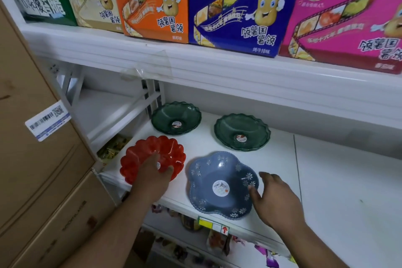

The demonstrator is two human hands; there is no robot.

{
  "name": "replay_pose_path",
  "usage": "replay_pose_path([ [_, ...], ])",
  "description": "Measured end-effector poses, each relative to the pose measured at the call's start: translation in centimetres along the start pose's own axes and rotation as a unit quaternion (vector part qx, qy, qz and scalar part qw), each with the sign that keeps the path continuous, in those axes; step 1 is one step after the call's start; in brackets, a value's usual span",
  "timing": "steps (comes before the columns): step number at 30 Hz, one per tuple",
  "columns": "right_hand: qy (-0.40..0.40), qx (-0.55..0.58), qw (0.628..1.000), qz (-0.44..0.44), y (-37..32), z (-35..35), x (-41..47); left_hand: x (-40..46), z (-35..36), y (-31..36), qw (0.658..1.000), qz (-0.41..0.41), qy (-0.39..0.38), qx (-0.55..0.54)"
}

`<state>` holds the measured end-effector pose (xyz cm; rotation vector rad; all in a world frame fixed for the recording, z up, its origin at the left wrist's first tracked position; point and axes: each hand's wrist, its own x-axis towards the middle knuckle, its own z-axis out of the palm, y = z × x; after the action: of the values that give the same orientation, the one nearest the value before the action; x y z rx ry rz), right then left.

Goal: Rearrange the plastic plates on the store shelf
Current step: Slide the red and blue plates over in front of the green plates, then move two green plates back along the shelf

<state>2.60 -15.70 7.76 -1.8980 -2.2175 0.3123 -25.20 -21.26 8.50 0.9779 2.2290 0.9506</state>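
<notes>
On the white shelf [339, 180] lie four plastic plates. A red scalloped plate [141, 154] sits at the front left, and my left hand [154, 175] rests on its near side with the fingers over the rim and inside. A blue flower-patterned plate [217, 172] lies at the front middle. My right hand [274, 193] hovers at its right edge, fingers spread, the thumb touching the rim. Two dark green scalloped plates stand behind: one at the back left [176, 118], the other at the back right [242, 131].
Colourful snack boxes [243, 13] line the shelf above. Cardboard cartons [32, 159] stand close on the left. A white rack [121, 111] borders the plates at the left. Packaged goods hang below the shelf's front edge [215, 239].
</notes>
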Motion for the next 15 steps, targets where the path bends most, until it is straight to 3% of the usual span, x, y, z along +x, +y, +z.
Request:
replay_pose_path([
  [5,-0.036,-0.009,0.998,-0.043,0.3,-1.5,1.8,0.4,-0.1,3.0,0.995,0.013,-0.035,0.091],
  [9,-0.093,0.15,0.984,0.015,-0.1,-2.1,3.6,1.6,-0.2,4.9,0.988,0.025,-0.026,0.153],
  [11,-0.119,0.24,0.961,0.066,-0.6,-2.4,4.5,2.4,-0.3,5.4,0.991,0.012,-0.04,0.128],
  [15,-0.107,0.326,0.931,0.124,-1.4,-2.5,6.6,4.5,-0.5,6.3,0.993,-0.004,-0.031,0.113],
])
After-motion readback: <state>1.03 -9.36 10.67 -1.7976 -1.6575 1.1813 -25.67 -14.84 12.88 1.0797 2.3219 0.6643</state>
